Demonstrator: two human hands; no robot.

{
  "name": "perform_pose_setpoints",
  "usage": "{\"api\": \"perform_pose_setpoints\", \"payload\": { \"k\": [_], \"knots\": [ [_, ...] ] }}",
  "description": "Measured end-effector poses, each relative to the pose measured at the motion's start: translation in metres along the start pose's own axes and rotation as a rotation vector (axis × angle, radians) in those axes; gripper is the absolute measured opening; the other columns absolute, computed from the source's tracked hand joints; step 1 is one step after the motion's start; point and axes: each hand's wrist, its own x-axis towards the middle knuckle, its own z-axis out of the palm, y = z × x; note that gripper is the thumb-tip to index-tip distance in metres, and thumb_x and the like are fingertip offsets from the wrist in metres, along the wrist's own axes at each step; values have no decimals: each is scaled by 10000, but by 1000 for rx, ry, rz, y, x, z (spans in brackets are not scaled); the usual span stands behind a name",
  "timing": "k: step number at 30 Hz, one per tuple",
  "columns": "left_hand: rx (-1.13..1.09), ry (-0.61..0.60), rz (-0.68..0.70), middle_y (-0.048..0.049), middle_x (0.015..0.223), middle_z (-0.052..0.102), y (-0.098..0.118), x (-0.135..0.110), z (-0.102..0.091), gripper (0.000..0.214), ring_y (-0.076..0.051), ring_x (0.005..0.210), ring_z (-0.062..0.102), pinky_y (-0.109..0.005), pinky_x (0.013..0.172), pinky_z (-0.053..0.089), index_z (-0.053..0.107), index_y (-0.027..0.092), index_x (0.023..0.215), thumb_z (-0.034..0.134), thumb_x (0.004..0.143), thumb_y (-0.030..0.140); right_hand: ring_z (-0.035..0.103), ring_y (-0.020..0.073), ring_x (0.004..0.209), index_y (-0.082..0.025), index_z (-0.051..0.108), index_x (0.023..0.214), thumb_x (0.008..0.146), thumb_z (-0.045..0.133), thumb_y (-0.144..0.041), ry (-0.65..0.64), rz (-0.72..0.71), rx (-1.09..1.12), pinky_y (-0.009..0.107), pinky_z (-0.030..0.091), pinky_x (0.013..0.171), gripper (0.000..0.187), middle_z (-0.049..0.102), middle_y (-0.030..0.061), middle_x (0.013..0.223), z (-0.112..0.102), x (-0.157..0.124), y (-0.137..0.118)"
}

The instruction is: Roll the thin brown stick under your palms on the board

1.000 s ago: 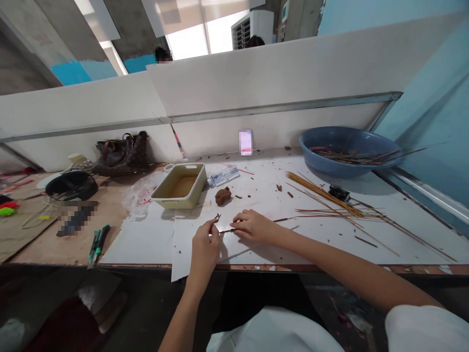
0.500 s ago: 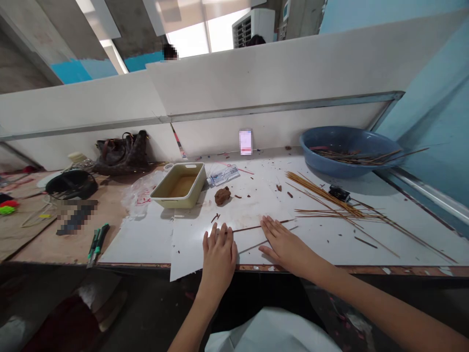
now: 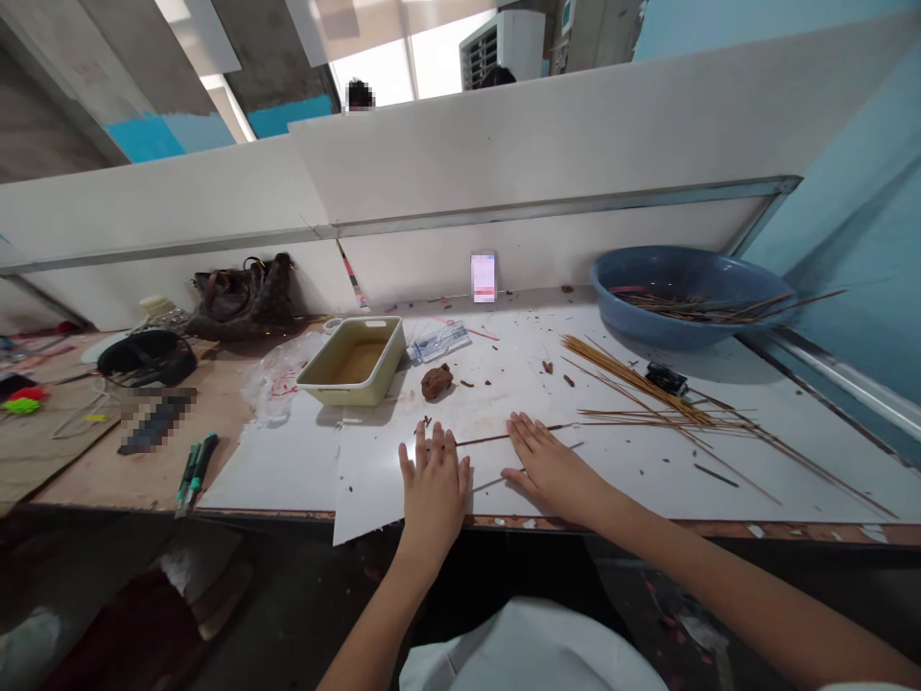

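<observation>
Brown stick (image 3: 496, 439) on white sheet (image 3: 374, 470) — both hands open

Left hand (image 3: 434, 499) flat and palm-down, fingers spread, released, just beside the stick's near end. Right hand (image 3: 551, 468) equally open and empty, fingertips at the stick, though no telling whether in contact or only just above it. No grip anywhere. Stick lying nearly level across the sheet, between the hands, a tiny dark twig (image 3: 424, 422) just beyond the left fingers.

Farther along the white surface, a lump of brown clay (image 3: 436, 381) amid scattered crumbs, a cream rectangular tray (image 3: 345, 386) to its left, and a loose fan of thin bamboo sticks (image 3: 648, 405) to the right, more of them in a blue plastic basin (image 3: 683, 328).

Labels? Nothing legible — a clear packet (image 3: 437, 343) with print too small to read, red marks on a crumpled plastic bag (image 3: 273, 384) without readable words, a propped phone (image 3: 484, 276) with its screen blurred, and no brand showing on the two green-and-black utility knives (image 3: 194, 475).
</observation>
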Motion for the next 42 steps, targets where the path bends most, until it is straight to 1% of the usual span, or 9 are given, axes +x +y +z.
{"api": "perform_pose_setpoints", "payload": {
  "k": [5, 10, 14, 21, 26, 31, 34, 38, 42],
  "knots": [
    [27, -5, 8, -156, 1677, 510, 0, -22, -5, 489, -417, 1639, 289, -719, 1278, 235, 608, 222, 1547, 444, 1093, 302, 240, 346, 1646, -44, 115, 1739, 1114, 418, -587, 8, -57, -28, 530, 319, 1321, 881, 259, 259, 1754, 2, -22, -5],
    [154, -84, -26, -155, 1698, 480, 5, -7, -11, 496, -401, 1648, 270, -686, 1286, 256, 626, 165, 1528, 391, 1118, 318, 252, 348, 1642, -35, 19, 1732, 1116, 390, -606, -21, -29, -41, 536, 293, 1327, 918, 247, 268, 1751, 1, -9, 0],
    [185, -104, -33, -162, 1708, 460, 7, 4, -16, 508, -383, 1647, 284, -661, 1286, 285, 625, 138, 1525, 364, 1127, 316, 251, 358, 1641, -28, 73, 1732, 1115, 338, -638, -49, 2, -41, 550, 293, 1325, 907, 262, 271, 1746, 1, 4, 3],
    [141, -86, -45, -188, 1652, 529, 7, -1, -17, 531, -356, 1605, 392, -656, 1286, 312, 548, 86, 1578, 328, 1117, 233, 226, 344, 1648, -4, 159, 1721, 1117, 320, -636, -61, 0, -44, 523, 268, 1338, 889, 254, 270, 1751, -3, 0, 1],
    [86, -128, 58, -180, 1645, 531, 12, -4, -7, 541, -313, 1602, 406, -633, 1335, 234, 506, 51, 1596, 321, 1113, 210, 216, 358, 1649, 39, 237, 1694, 1118, 346, -621, -62, 5, -70, 529, 278, 1333, 883, 259, 295, 1741, -3, -1, -3],
    [99, -113, 64, -186, 1658, 509, 15, -17, 4, 555, -311, 1613, 385, -616, 1339, 238, 477, 50, 1615, 338, 1111, 236, 241, 369, 1642, 68, 267, 1676, 1119, 338, -621, -61, -13, -82, 523, 278, 1332, 889, 250, 308, 1740, 0, -8, -5],
    [111, -125, 45, -192, 1663, 501, 15, -9, 7, 570, -307, 1616, 378, -587, 1341, 247, 467, 47, 1623, 354, 1098, 237, 230, 362, 1646, 46, 262, 1686, 1117, 307, -639, -64, -4, -58, 541, 280, 1330, 891, 269, 301, 1738, -4, -2, -3],
    [123, -160, 11, -222, 1672, 477, 17, 10, 8, 586, -336, 1623, 358, -620, 1341, 215, 453, 17, 1624, 356, 1094, 246, 210, 352, 1652, 61, 303, 1668, 1117, 234, -657, -115, 37, -36, 535, 269, 1333, 908, 284, 306, 1732, -11, 13, -1],
    [138, -132, 24, -195, 1687, 472, 19, -2, 6, 607, -345, 1623, 357, -654, 1332, 209, 372, 82, 1683, 356, 1094, 231, 210, 362, 1651, 68, 295, 1668, 1113, 247, -665, -104, 27, -28, 542, 266, 1334, 921, 256, 312, 1737, -8, 4, -5]
  ]
}}
